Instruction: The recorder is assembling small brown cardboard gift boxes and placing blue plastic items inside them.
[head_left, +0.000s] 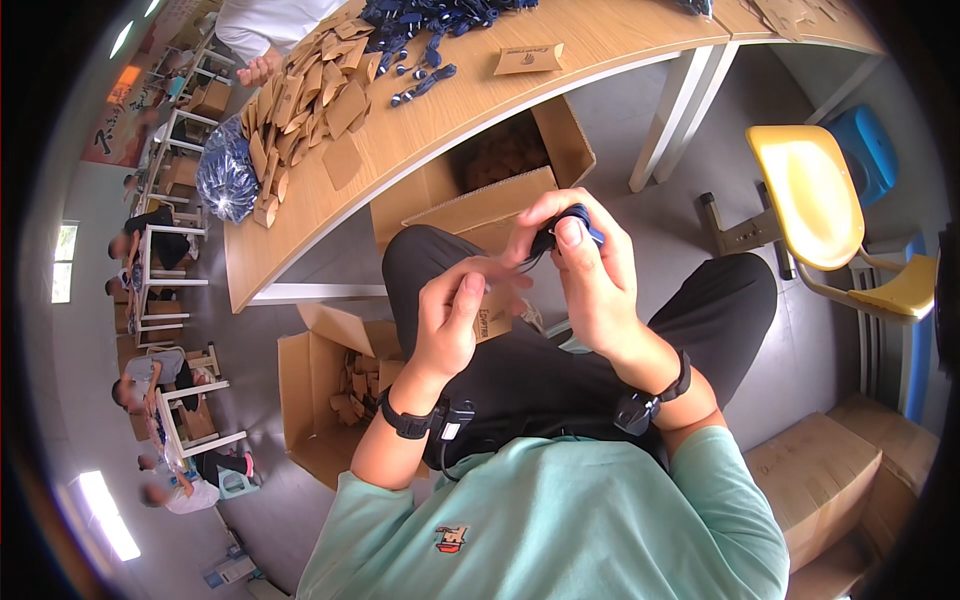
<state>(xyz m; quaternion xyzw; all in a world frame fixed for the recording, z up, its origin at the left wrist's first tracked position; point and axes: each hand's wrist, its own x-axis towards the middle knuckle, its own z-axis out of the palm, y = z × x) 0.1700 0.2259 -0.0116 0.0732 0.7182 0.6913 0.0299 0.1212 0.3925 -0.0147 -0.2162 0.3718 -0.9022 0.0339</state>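
Observation:
In front of my lap, my left hand [450, 318] is closed on a small brown cardboard pillow box [494, 318]; its fingertips are smeared by motion. My right hand [597, 275] is raised a little higher and pinches a dark blue bundle of cord [572, 222] between thumb and fingers. The bundle is above and to the right of the box, apart from it. On the wooden table [440, 130] beyond my knees lies a heap of flat brown pillow boxes [315, 105], with a pile of similar dark blue bundles [430, 20] beside it. One folded box [528, 60] lies alone.
An open carton [480, 200] stands under the table edge; another carton [310, 390] at my left holds brown boxes. A clear bag of dark bundles [226, 175] rests on the table's left end. Yellow chair [805, 195] and closed cartons [815, 480] are at right. Another person's hand [262, 68] is across the table.

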